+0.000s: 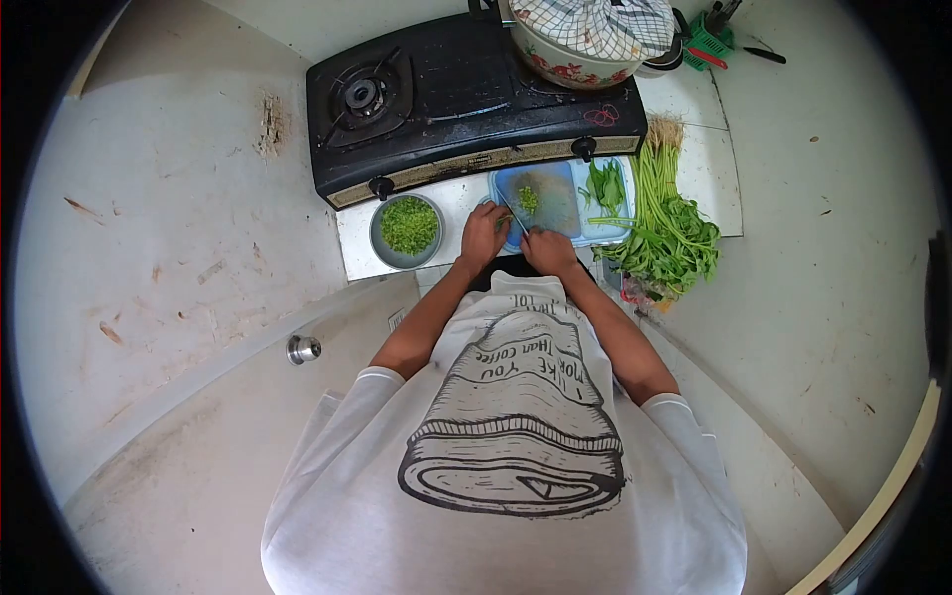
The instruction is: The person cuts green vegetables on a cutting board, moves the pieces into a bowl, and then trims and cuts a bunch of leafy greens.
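My right hand (548, 252) is closed round the handle of a knife (516, 217), whose thin blade points up and left over the cutting board (557, 190). Beside the blade, my left hand (485, 234) has its fingers bent together on green stems (504, 219), mostly hidden under them. A small heap of chopped greens (529, 199) lies on the board just beyond the knife. Loose green leaves (605, 186) rest on the light blue tray (624, 234), right of the board. Left of my hands, a grey bowl (375, 241) holds many finely chopped green pieces (408, 225).
Behind the board stands a black two-burner stove (436, 87) carrying a large floral pot (578, 70) with a checked cloth (595, 24). A bundle of leafy greens (672, 223) lies at right. Farther back is a green basket (710, 42) of utensils. A doorknob (303, 348) sticks out at lower left.
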The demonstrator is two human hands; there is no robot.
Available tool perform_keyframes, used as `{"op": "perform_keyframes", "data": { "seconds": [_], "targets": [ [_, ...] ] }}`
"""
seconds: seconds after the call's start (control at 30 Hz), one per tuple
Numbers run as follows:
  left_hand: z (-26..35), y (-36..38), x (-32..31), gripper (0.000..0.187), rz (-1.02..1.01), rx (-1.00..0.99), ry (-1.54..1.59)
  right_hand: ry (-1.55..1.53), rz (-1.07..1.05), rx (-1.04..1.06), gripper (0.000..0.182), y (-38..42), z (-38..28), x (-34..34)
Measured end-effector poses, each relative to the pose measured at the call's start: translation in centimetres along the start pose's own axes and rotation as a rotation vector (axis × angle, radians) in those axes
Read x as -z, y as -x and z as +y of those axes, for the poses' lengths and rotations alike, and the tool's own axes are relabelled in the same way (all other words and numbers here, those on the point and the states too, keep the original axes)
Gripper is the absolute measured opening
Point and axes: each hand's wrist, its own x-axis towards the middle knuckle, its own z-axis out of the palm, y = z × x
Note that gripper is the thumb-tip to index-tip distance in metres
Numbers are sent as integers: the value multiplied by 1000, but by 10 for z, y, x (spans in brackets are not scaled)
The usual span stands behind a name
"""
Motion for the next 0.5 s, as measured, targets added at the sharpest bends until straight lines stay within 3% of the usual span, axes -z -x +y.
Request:
{"op": "perform_keyframes", "data": {
  "seconds": [0.2,0.5],
  "targets": [
    [4,2,3,15,9,83,107,60,15,43,44,8,7,-3],
    [0,1,-1,12,49,-4,17,8,2,12,42,4,-1,4]
  ]
}}
